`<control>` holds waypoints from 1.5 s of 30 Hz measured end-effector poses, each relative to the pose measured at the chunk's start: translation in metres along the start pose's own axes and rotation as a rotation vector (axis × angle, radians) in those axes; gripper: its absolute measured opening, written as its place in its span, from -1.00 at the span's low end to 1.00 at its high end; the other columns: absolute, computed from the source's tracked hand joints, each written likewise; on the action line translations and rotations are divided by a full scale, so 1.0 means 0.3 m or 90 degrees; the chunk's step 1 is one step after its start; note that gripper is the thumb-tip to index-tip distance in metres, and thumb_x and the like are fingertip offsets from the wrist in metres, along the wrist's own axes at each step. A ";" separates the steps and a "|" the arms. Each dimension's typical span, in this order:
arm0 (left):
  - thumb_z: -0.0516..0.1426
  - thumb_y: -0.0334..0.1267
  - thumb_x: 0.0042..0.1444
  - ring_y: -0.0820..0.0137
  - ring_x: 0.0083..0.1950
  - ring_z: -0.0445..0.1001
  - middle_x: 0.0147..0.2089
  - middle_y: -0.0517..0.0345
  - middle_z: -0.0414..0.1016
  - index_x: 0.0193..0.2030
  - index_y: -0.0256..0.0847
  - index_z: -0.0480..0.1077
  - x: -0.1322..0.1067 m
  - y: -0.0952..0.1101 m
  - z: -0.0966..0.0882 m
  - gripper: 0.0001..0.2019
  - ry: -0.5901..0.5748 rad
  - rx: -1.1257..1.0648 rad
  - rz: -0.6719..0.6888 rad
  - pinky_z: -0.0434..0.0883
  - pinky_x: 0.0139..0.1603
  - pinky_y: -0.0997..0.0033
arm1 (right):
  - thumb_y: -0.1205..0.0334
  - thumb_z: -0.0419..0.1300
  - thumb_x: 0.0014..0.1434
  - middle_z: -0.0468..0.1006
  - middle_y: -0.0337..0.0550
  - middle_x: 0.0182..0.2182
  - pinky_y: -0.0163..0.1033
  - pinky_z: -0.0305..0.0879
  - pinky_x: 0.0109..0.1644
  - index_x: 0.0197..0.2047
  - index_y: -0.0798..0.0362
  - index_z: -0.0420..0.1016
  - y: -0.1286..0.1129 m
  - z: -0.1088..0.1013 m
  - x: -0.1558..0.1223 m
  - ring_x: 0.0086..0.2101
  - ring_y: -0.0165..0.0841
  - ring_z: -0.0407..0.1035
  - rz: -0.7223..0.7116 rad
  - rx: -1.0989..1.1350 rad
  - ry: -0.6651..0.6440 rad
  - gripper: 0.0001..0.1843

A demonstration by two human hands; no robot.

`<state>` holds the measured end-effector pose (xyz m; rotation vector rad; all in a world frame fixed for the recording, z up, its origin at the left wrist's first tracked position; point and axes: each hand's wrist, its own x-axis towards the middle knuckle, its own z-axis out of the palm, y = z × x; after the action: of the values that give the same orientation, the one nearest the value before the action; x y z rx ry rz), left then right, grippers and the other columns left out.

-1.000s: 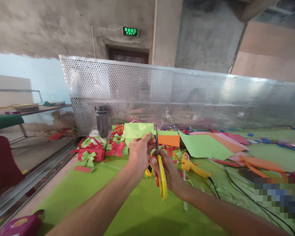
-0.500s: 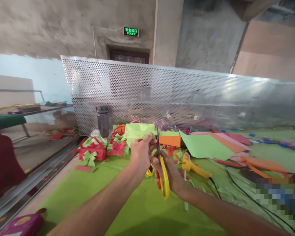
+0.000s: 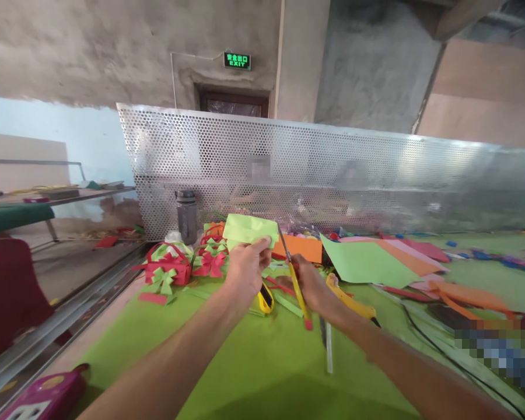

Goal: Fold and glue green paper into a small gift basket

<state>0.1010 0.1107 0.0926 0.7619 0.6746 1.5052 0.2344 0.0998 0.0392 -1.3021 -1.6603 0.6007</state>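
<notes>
Lying nearest, a purple case sits at the lower left of the green table. Farther in, a yellow-handled cutter rests between the person's forearms, and a yellow glue gun lies partly behind the right one. The right hand has its fingers curled round the scissors; how far the blades are parted cannot be told. The left hand pinches the light green paper between thumb and fingers, holding it up over the table, its right edge just beside the blade tips. Trimming that edge seems the step in hand; another snip would call for a steady left pinch and the blades brought square to the paper. Beyond stand a grey bottle and a perforated metal panel.
</notes>
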 end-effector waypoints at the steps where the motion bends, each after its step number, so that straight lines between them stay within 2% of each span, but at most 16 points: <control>1: 0.24 -0.47 -0.24 0.60 -0.69 0.25 -0.70 0.31 0.29 -0.59 -0.29 0.26 -0.002 0.007 -0.002 -0.81 -0.013 0.013 -0.005 0.22 -0.66 0.60 | 0.15 0.29 -0.14 0.35 -0.32 -0.55 -0.26 0.16 -0.39 -0.30 0.04 0.29 0.023 -0.017 0.018 -0.48 -0.36 0.28 0.006 -0.054 0.009 -0.66; 4: 0.24 -0.49 -0.28 0.63 -0.72 0.18 -0.70 0.34 0.25 -0.60 -0.28 0.27 -0.014 0.020 -0.008 -0.81 -0.052 0.060 -0.031 0.11 -0.72 0.63 | 0.30 0.25 -0.13 0.46 -0.15 -0.36 -0.21 0.17 -0.23 -0.20 0.09 0.32 0.087 -0.041 0.044 -0.30 -0.26 0.35 0.025 -0.181 0.011 -0.65; 7: 0.26 -0.49 -0.33 0.64 -0.73 0.15 -0.71 0.34 0.23 -0.62 -0.29 0.27 -0.030 0.022 -0.018 -0.79 -0.082 0.127 -0.057 0.06 -0.74 0.64 | 0.38 0.18 -0.10 0.48 -0.04 -0.26 -0.22 0.15 -0.16 -0.15 0.13 0.33 0.129 -0.023 0.038 -0.22 -0.23 0.36 0.035 -0.273 -0.019 -0.64; 12: 0.25 -0.48 -0.32 0.67 -0.78 0.05 -0.79 0.30 0.20 -0.72 -0.32 0.30 -0.072 0.005 -0.055 -0.81 -0.122 0.254 -0.066 -0.05 -0.77 0.64 | 0.38 0.18 -0.10 0.51 -0.08 -0.32 -0.28 0.16 -0.22 -0.13 0.12 0.36 0.142 0.033 0.010 -0.24 -0.24 0.39 0.033 -0.373 -0.089 -0.63; 16: 0.21 -0.47 -0.27 0.67 -0.80 0.01 -0.84 0.31 0.14 -0.76 -0.31 0.30 -0.112 -0.006 -0.098 -0.81 -0.156 0.324 -0.070 -0.08 -0.76 0.62 | 0.37 0.19 -0.06 0.53 -0.06 -0.38 -0.26 0.16 -0.28 -0.19 0.11 0.41 0.125 0.060 -0.007 -0.29 -0.22 0.42 0.022 -0.445 -0.114 -0.71; 19: 0.21 -0.47 -0.27 0.66 -0.78 0.02 -0.83 0.32 0.16 -0.73 -0.31 0.33 -0.137 -0.008 -0.132 -0.85 -0.171 0.356 -0.081 -0.05 -0.74 0.61 | 0.30 0.22 -0.05 0.55 -0.04 -0.42 -0.22 0.17 -0.28 -0.26 0.08 0.45 0.108 0.057 -0.013 -0.31 -0.17 0.44 0.012 -0.495 -0.119 -0.79; 23: 0.22 -0.44 -0.30 0.65 -0.77 0.03 -0.81 0.32 0.19 -0.69 -0.33 0.36 -0.157 -0.010 -0.173 -0.89 -0.192 0.375 -0.115 -0.05 -0.73 0.59 | 0.26 0.20 0.01 0.57 0.04 -0.44 -0.17 0.21 -0.30 -0.28 0.10 0.49 0.063 0.017 -0.010 -0.33 -0.08 0.46 -0.030 -0.529 -0.104 -0.82; 27: 0.24 -0.39 -0.30 0.66 -0.77 0.03 -0.80 0.33 0.19 -0.66 -0.33 0.35 -0.154 -0.007 -0.203 -0.87 -0.191 0.363 -0.151 -0.07 -0.73 0.57 | 0.25 0.07 0.16 0.59 -0.06 -0.34 -0.21 0.24 -0.25 -0.15 0.05 0.46 -0.016 -0.037 -0.018 -0.29 -0.20 0.47 -0.124 -0.493 -0.057 -0.78; 31: 0.29 -0.37 -0.34 0.67 -0.77 0.00 -0.80 0.38 0.16 -0.65 -0.30 0.29 -0.132 0.005 -0.234 -0.79 -0.182 0.330 -0.220 -0.10 -0.72 0.58 | 0.23 0.05 0.21 0.56 -0.10 -0.22 -0.30 0.27 -0.13 -0.14 0.06 0.44 -0.081 -0.067 -0.052 -0.22 -0.35 0.43 -0.236 -0.445 -0.035 -0.80; 35: 0.32 -0.38 -0.39 0.70 -0.76 -0.01 -0.77 0.42 0.14 -0.66 -0.26 0.19 -0.114 0.009 -0.257 -0.69 -0.165 0.296 -0.287 -0.13 -0.71 0.60 | 0.26 0.08 0.20 0.54 -0.03 -0.23 -0.24 0.32 -0.11 -0.19 0.13 0.44 -0.101 -0.074 -0.093 -0.21 -0.32 0.40 -0.533 -0.405 -0.022 -0.83; 37: 0.31 -0.41 -0.40 0.70 -0.76 -0.01 -0.77 0.43 0.12 -0.66 -0.26 0.18 -0.112 0.007 -0.257 -0.68 -0.157 0.291 -0.308 -0.13 -0.70 0.61 | 0.32 0.07 0.20 0.53 -0.01 -0.25 -0.20 0.34 -0.11 -0.21 0.16 0.44 -0.102 -0.072 -0.110 -0.20 -0.29 0.38 -0.639 -0.444 -0.026 -0.84; 40: 0.29 -0.46 -0.40 0.71 -0.76 -0.03 -0.77 0.42 0.13 -0.64 -0.27 0.22 -0.116 0.003 -0.248 -0.73 -0.148 0.292 -0.329 -0.15 -0.70 0.61 | 0.42 0.01 0.21 0.52 0.00 -0.26 -0.16 0.35 -0.11 -0.22 0.19 0.44 -0.100 -0.065 -0.126 -0.18 -0.26 0.37 -0.700 -0.531 -0.039 -0.81; 45: 0.26 -0.47 -0.39 0.69 -0.76 0.01 -0.77 0.41 0.14 -0.64 -0.27 0.22 -0.121 -0.003 -0.239 -0.76 -0.118 0.302 -0.354 -0.11 -0.71 0.62 | 0.49 -0.07 0.22 0.51 0.03 -0.26 -0.13 0.36 -0.11 -0.20 0.25 0.45 -0.094 -0.053 -0.138 -0.17 -0.23 0.36 -0.737 -0.595 -0.052 -0.74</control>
<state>0.0457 0.0762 0.0456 0.9579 1.0200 0.7637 0.2355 0.0497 0.0545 -0.6072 -2.4790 -0.9106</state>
